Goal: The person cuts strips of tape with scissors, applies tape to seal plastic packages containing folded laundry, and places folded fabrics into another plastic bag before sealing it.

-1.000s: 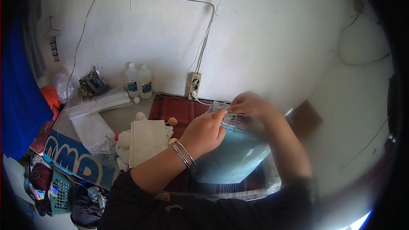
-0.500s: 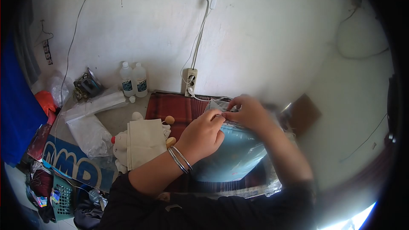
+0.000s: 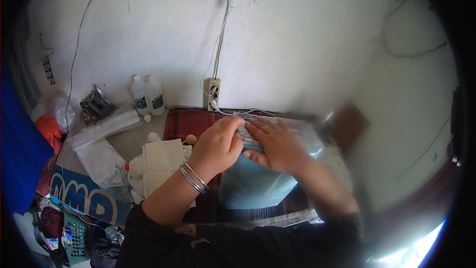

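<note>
A light blue folded bundle in a clear plastic bag (image 3: 260, 186) lies on a dark red striped cloth (image 3: 186, 124). My left hand (image 3: 216, 148), with metal bangles at the wrist, is closed at the bag's upper left edge, its fingertips partly hidden against the plastic. Lying flat across the top of the bag is my right hand (image 3: 278, 145), fingers stretched out and thumb apart. Between the hands, a pale printed strip shows under the plastic.
To the left are folded cream cloth (image 3: 163, 166), a white plush toy (image 3: 135, 172) and clear plastic bags (image 3: 101, 161). Two white bottles (image 3: 147, 97), an iron (image 3: 96, 103) and a power strip (image 3: 213, 94) are along the wall. A green basket (image 3: 77, 238) stands lower left.
My right hand has gone from pinching at the bag's top edge to lying flat on it. My left hand stays closed at the edge. The whole view has shifted slightly.
</note>
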The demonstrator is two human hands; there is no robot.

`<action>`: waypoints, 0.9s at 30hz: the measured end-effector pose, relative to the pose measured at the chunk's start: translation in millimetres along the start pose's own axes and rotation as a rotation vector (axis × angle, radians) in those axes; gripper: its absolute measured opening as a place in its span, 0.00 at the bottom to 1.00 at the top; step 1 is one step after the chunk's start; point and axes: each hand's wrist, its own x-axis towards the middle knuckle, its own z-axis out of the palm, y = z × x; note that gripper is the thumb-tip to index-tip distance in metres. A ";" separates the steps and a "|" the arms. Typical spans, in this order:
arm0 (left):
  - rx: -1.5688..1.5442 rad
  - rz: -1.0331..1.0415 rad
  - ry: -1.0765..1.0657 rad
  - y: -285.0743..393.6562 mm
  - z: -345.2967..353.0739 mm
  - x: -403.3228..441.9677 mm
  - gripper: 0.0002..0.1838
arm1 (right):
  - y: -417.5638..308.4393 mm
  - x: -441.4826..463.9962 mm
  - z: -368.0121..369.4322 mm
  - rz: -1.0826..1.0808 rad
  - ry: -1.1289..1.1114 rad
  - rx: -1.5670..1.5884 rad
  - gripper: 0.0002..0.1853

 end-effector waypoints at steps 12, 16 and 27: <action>0.435 0.028 -0.310 42.4 43.1 49.0 0.17 | 54.8 -179.7 -82.8 0.008 0.207 0.509 0.18; 0.520 0.047 -0.268 46.3 70.1 58.0 0.19 | 187.0 -284.8 -86.3 0.804 0.472 0.504 0.17; 0.636 -0.127 -0.339 74.8 112.9 49.4 0.27 | 548.3 -516.3 100.5 1.362 -0.170 -0.057 0.29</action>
